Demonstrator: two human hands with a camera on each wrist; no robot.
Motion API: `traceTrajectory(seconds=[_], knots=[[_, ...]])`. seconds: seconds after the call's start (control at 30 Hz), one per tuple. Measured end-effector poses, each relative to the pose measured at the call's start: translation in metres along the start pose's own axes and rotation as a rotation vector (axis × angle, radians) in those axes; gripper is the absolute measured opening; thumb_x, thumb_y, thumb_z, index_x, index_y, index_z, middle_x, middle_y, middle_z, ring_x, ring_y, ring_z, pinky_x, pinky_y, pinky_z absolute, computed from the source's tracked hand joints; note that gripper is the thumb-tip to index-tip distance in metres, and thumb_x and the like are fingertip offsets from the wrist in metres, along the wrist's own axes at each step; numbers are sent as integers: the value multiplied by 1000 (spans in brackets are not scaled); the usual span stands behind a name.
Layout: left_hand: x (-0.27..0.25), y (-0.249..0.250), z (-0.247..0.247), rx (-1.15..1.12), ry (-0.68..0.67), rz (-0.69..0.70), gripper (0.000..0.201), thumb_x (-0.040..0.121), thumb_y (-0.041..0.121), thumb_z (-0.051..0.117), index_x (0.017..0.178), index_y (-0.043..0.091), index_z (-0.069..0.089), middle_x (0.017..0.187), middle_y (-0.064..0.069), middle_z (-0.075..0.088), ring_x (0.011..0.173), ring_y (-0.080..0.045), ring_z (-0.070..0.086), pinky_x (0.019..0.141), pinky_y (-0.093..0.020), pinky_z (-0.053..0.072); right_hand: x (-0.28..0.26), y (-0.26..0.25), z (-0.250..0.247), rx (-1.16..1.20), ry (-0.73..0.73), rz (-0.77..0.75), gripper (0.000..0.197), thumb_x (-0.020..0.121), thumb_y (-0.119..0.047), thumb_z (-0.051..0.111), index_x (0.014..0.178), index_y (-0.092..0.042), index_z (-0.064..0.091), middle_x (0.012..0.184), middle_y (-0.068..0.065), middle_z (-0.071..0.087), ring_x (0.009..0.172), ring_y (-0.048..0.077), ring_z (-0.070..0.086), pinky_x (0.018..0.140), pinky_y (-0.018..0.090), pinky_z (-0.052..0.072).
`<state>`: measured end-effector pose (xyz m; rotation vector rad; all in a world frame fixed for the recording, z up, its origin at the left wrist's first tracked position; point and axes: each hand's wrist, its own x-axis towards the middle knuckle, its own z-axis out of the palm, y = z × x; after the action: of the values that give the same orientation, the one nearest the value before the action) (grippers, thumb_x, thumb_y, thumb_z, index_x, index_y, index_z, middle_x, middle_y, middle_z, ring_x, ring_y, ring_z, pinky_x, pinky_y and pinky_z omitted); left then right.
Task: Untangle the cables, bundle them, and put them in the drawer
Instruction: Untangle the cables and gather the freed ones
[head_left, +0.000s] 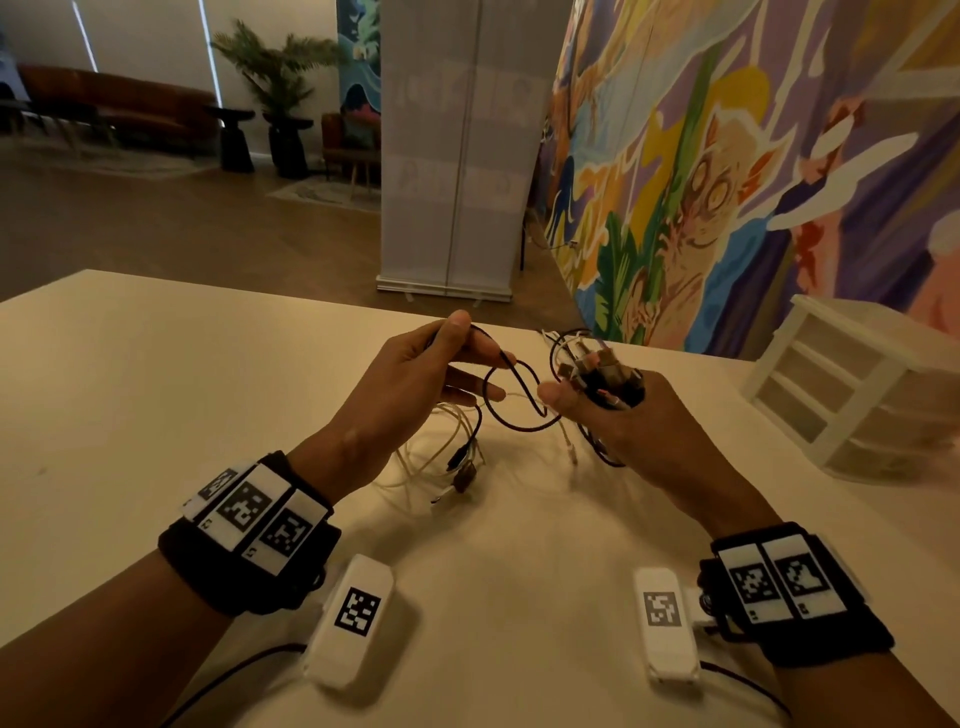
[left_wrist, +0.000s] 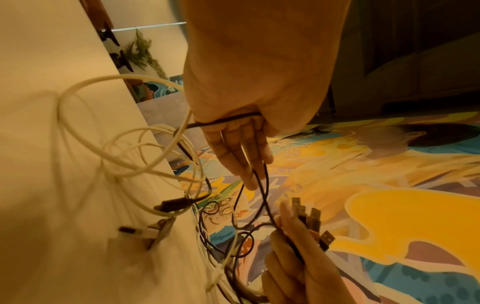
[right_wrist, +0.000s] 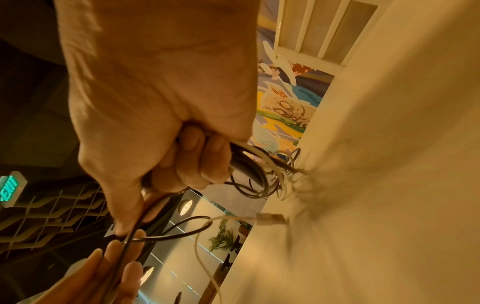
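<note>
Above the table, my left hand (head_left: 467, 356) pinches a black cable (head_left: 519, 395) between thumb and forefinger, the other fingers straight. The cable loops across to my right hand (head_left: 597, 410), whose fist grips a bunch of cable ends with several USB plugs (head_left: 597, 366) sticking up. In the left wrist view the black cable (left_wrist: 262, 185) runs from my left hand (left_wrist: 241, 148) down to those plugs (left_wrist: 310, 220). My right hand (right_wrist: 182, 148) is closed round black and white cables (right_wrist: 252, 174). Loose white cables (head_left: 447, 441) lie tangled on the table below, partly hidden by my hands.
A white unit of several drawers (head_left: 852, 384), all closed, stands on the table (head_left: 156, 389) at the right near the mural wall. A white cable with a USB plug (right_wrist: 271, 218) hangs just above the tabletop. A roll-up banner (head_left: 457, 156) stands beyond the far edge.
</note>
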<state>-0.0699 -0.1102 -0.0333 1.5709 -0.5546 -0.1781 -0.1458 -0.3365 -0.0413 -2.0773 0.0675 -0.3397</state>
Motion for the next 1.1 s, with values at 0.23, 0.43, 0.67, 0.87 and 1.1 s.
traceTrajectory(seconds=[0.23, 0.43, 0.67, 0.87, 1.1], knots=[[2, 0, -2, 82, 91, 13, 51, 108, 65, 27, 125, 44, 71, 133, 26, 68, 129, 0, 59, 114, -43, 42, 2, 15, -3, -190, -78, 91, 21, 77, -38, 94, 82, -24, 78, 111, -21, 75, 105, -5, 67, 82, 19, 45], [3, 7, -5, -27, 41, 65, 51, 111, 59, 25, 135, 44, 68, 141, 26, 64, 136, -2, 55, 120, -49, 41, 5, 21, -7, -209, 13, 109, 23, 80, -26, 93, 98, -29, 79, 111, -15, 73, 79, -2, 63, 80, 24, 45], [1, 10, 1, -45, -83, 45, 52, 113, 53, 22, 141, 38, 64, 135, 17, 71, 129, -7, 64, 118, -52, 40, 10, 25, -8, -173, 167, 52, 89, 79, -14, 92, 153, -39, 50, 137, -14, 62, 118, 10, 62, 98, 27, 48], [2, 9, 2, -17, -112, 16, 53, 112, 52, 24, 139, 36, 66, 134, 17, 72, 128, -7, 64, 118, -53, 39, 6, 17, -8, -69, 145, -69, 90, 85, -8, 86, 155, -49, 46, 140, -10, 61, 121, 3, 63, 82, 1, 45], [3, 5, 6, -26, -166, 21, 50, 110, 58, 24, 142, 48, 60, 145, 25, 62, 141, -5, 54, 121, -49, 38, 3, 12, -1, -55, 125, -53, 48, 85, -17, 87, 128, -28, 67, 94, -6, 68, 85, 11, 65, 80, 23, 49]])
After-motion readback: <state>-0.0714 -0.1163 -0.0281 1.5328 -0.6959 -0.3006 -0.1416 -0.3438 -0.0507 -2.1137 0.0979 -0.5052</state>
